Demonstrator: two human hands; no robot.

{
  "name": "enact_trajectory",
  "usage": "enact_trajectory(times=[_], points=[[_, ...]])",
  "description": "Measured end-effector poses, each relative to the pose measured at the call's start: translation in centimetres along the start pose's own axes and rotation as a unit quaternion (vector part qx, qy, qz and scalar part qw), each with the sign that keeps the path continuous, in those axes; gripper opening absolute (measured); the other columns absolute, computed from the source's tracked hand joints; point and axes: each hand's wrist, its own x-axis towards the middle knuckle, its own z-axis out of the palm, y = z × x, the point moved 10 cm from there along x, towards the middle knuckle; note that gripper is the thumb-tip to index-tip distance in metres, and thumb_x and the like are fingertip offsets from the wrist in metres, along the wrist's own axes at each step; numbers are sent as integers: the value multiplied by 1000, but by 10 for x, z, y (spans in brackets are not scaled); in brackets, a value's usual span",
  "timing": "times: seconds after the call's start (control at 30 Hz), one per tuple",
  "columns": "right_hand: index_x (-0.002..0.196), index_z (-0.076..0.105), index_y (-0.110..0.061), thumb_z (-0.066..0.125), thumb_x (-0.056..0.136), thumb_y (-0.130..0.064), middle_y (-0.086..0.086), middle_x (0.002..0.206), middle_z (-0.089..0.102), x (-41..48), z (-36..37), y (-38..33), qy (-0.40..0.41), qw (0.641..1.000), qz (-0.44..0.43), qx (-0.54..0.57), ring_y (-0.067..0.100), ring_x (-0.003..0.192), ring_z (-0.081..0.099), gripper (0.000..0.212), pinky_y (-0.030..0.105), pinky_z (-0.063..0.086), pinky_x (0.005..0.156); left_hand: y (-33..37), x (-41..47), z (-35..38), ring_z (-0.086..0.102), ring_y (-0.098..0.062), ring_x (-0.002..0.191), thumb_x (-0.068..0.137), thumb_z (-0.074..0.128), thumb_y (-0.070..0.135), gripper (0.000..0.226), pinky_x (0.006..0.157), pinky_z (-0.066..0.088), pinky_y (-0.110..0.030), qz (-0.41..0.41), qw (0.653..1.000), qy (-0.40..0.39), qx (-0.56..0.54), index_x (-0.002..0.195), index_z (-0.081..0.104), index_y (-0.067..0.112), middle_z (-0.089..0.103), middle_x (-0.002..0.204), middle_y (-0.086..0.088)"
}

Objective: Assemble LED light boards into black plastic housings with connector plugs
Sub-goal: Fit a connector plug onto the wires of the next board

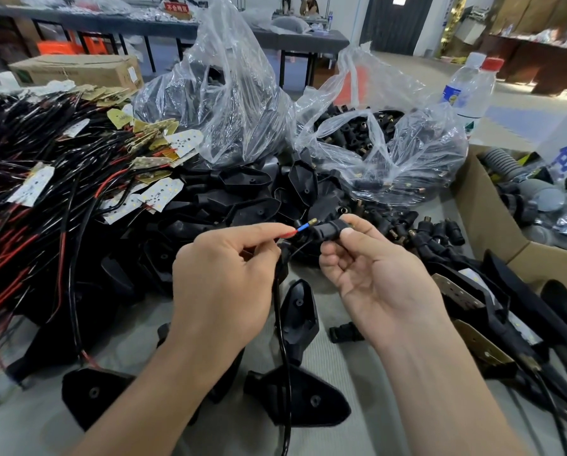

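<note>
My left hand (222, 278) pinches a red wire (283, 234) that ends in a blue sleeve and a brass tip. The tip points at a black connector plug (323, 229), which my right hand (371, 268) holds between thumb and fingers. A black cable (280, 324) hangs down from my left hand over the table. Several black plastic housings (300, 311) lie on the grey table below my hands, and more are heaped behind them. LED boards (160, 194) with red and black wires are piled at the left.
Two clear plastic bags (229, 103) stand behind the heap, the right one holding black plugs (351, 133). Loose plugs (436, 230) lie at the right. A cardboard box (483, 218) of parts sits at the right edge, with two water bottles (469, 90) behind it. Assembled pieces (492, 311) lie lower right.
</note>
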Motion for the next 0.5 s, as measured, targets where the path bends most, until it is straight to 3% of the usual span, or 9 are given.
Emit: enact_trajectory(times=[0.13, 0.27, 0.37, 0.5], points=[[93, 69, -10, 56, 93, 9, 8, 69, 64, 0, -7, -3, 27, 999, -18, -36, 17, 56, 62, 22, 27, 55, 54, -3, -2, 3, 52, -4, 41, 82, 73, 20, 28, 40, 36, -10, -23, 998, 1, -53, 80, 80, 47, 65, 51, 14], [91, 70, -11, 57, 92, 10, 8, 70, 66, -1, -8, -6, 34, 998, -25, -41, 18, 56, 61, 24, 26, 54, 54, 2, -3, 0, 62, 2, 52, 83, 77, 47, 3, 50, 40, -5, -2, 996, -2, -91, 80, 79, 47, 69, 58, 17], [90, 69, -11, 56, 92, 11, 7, 69, 65, -1, -7, -6, 32, 999, -25, -34, 18, 56, 61, 25, 26, 53, 52, -2, 1, -2, 60, 1, 49, 84, 78, 44, 2, 51, 46, -11, 7, 994, 7, -108, 83, 79, 46, 68, 56, 14], [91, 70, -10, 56, 91, 11, 7, 69, 64, -2, -6, -8, 24, 999, -25, -28, 18, 57, 61, 25, 26, 53, 53, -9, 3, 4, 58, -4, 46, 87, 74, 32, 17, 52, 48, -16, -13, 991, -4, -132, 100, 77, 44, 68, 55, 6]])
